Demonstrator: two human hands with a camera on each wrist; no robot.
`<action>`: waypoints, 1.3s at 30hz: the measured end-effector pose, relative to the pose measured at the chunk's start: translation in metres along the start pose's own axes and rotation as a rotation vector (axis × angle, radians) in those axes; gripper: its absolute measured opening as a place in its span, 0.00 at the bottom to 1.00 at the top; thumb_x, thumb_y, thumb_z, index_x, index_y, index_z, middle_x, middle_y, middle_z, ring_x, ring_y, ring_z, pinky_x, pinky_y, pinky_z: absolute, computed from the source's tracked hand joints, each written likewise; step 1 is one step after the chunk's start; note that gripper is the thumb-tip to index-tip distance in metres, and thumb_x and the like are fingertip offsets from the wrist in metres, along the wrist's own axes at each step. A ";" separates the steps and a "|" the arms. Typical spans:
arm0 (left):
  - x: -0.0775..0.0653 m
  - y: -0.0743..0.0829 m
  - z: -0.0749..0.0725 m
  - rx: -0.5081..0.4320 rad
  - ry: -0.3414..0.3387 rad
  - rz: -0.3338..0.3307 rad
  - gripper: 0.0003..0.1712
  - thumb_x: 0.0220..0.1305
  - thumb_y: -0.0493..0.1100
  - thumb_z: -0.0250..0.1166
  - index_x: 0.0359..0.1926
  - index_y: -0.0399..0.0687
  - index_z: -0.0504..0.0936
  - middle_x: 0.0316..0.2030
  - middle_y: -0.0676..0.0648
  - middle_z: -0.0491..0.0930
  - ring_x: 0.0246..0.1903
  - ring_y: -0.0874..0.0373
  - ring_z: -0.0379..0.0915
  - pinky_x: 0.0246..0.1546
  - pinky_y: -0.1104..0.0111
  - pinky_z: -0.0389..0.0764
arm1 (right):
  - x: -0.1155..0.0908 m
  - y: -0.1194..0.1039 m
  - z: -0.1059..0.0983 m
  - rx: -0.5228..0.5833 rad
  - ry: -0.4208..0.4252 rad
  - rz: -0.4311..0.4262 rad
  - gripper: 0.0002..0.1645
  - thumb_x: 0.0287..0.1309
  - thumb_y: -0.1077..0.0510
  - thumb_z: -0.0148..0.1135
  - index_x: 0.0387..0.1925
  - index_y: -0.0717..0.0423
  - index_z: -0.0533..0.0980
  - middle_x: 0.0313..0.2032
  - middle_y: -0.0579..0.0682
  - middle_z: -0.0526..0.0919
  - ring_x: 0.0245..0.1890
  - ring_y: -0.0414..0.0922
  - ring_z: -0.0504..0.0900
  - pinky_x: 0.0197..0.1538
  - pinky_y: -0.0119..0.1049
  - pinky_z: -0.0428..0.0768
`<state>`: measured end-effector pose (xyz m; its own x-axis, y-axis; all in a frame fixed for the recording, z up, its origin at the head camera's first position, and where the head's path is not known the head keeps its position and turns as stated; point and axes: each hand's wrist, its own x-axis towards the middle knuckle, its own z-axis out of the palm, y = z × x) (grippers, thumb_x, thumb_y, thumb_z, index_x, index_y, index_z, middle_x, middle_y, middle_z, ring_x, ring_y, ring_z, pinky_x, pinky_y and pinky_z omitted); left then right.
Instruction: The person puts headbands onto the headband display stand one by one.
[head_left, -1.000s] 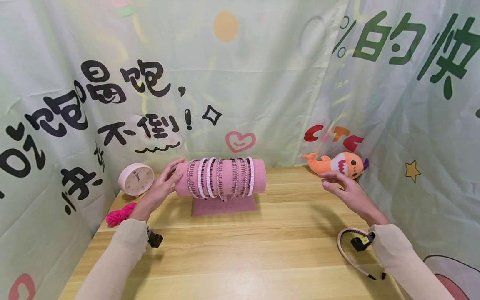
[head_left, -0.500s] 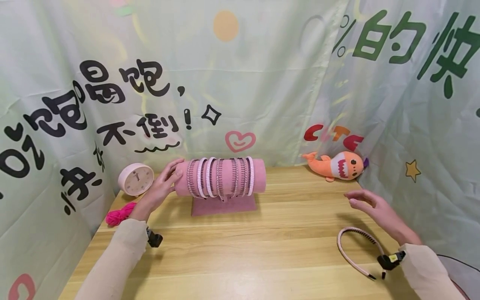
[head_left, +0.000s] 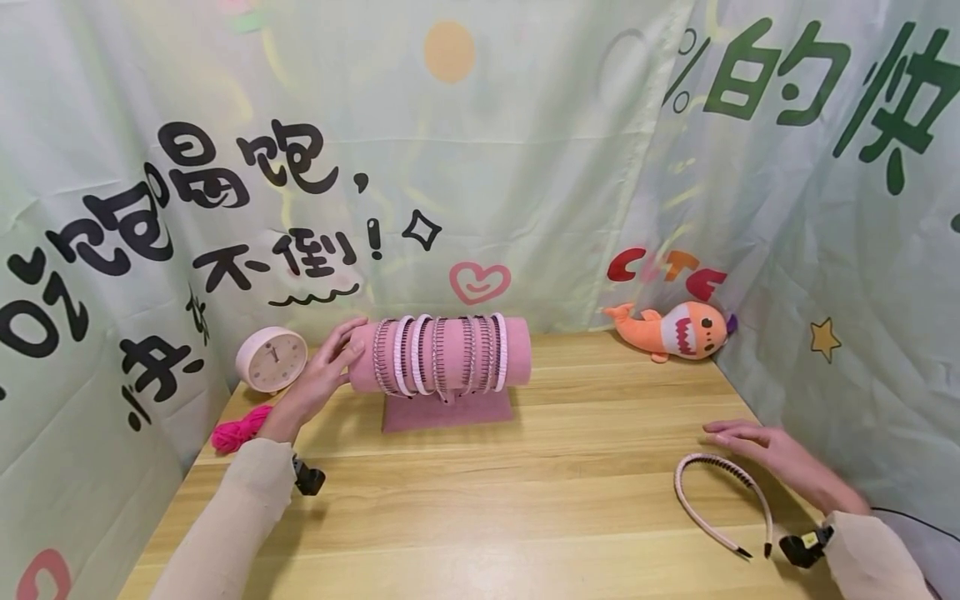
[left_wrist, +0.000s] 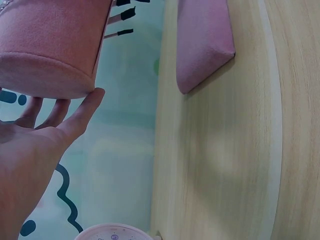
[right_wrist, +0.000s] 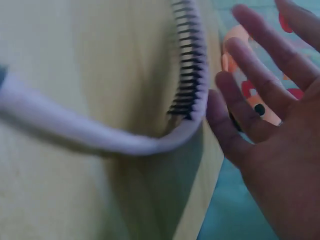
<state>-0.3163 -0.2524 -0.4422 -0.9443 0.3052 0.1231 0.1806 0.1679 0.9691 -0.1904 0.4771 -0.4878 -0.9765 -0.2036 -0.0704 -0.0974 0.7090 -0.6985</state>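
Note:
A pink velvet headband display stand [head_left: 517,357] stands at the middle of the table, its roll carrying several headbands [head_left: 422,354], some white and others darker with teeth. My left hand [head_left: 321,379] rests on the roll's left end. In the left wrist view, its fingers [left_wrist: 82,112] lie fairly straight against that end. A pale pink headband [head_left: 679,492] with dark inner teeth and black tips lies on the table at the right. Just behind its curved top is my right hand [head_left: 780,460], holding nothing. The right wrist view shows spread fingers [right_wrist: 262,82] close beside the band.
A round pink clock [head_left: 272,360] and a bundle of bright pink yarn [head_left: 240,430] sit at the table's left edge. An orange shark plush [head_left: 678,332] lies at the back right corner. Printed cloth [head_left: 555,208] hangs around the back and sides of the wooden table [head_left: 465,508].
My right hand has moved from near the plush toward the front right, beside the loose headband, which now shows whole in the head view. The left hand has stayed on the roll.

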 end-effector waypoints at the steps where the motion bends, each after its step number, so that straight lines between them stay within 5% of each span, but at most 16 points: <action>1: 0.000 0.000 0.000 0.000 0.000 0.000 0.34 0.89 0.55 0.50 0.87 0.61 0.53 0.85 0.42 0.51 0.77 0.46 0.59 0.61 0.72 0.80 | 0.000 0.003 0.001 0.004 -0.014 0.006 0.21 0.86 0.47 0.54 0.62 0.50 0.87 0.67 0.41 0.85 0.59 0.11 0.69 0.54 0.20 0.73; 7: 0.000 0.000 0.000 -0.001 -0.001 0.000 0.34 0.89 0.55 0.49 0.87 0.61 0.53 0.85 0.42 0.51 0.77 0.47 0.58 0.61 0.72 0.79 | 0.003 0.009 0.007 -0.051 -0.079 -0.017 0.17 0.84 0.50 0.58 0.52 0.45 0.92 0.64 0.52 0.86 0.58 0.17 0.73 0.53 0.21 0.74; 15: -0.001 0.001 0.001 -0.004 -0.006 -0.002 0.34 0.89 0.55 0.49 0.88 0.61 0.53 0.85 0.42 0.51 0.76 0.50 0.60 0.62 0.70 0.79 | 0.008 -0.002 0.010 -0.153 -0.105 0.052 0.19 0.83 0.43 0.57 0.57 0.41 0.90 0.65 0.54 0.85 0.61 0.28 0.76 0.55 0.31 0.78; 29: -0.001 0.001 0.001 -0.013 -0.007 0.007 0.34 0.89 0.54 0.49 0.87 0.60 0.53 0.84 0.40 0.52 0.70 0.60 0.65 0.60 0.73 0.81 | 0.016 -0.001 0.012 -0.031 -0.126 -0.051 0.19 0.83 0.53 0.59 0.61 0.56 0.88 0.65 0.64 0.83 0.55 0.15 0.72 0.53 0.23 0.78; 32: -0.001 0.001 0.001 -0.010 -0.009 0.007 0.34 0.89 0.54 0.49 0.87 0.59 0.53 0.84 0.40 0.52 0.70 0.60 0.66 0.60 0.73 0.81 | 0.018 0.002 0.013 0.012 -0.138 -0.086 0.18 0.83 0.56 0.59 0.60 0.59 0.87 0.64 0.60 0.84 0.56 0.14 0.72 0.53 0.20 0.77; 39: -0.001 0.002 0.001 -0.001 -0.007 0.002 0.34 0.89 0.55 0.49 0.87 0.60 0.52 0.85 0.40 0.51 0.71 0.59 0.64 0.60 0.73 0.80 | 0.020 0.003 0.014 0.173 -0.168 -0.083 0.21 0.83 0.59 0.58 0.64 0.70 0.81 0.57 0.28 0.86 0.50 0.21 0.78 0.44 0.28 0.82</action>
<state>-0.3143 -0.2518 -0.4406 -0.9420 0.3119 0.1239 0.1825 0.1661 0.9691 -0.2079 0.4658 -0.5016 -0.9195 -0.3759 -0.1153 -0.1272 0.5619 -0.8173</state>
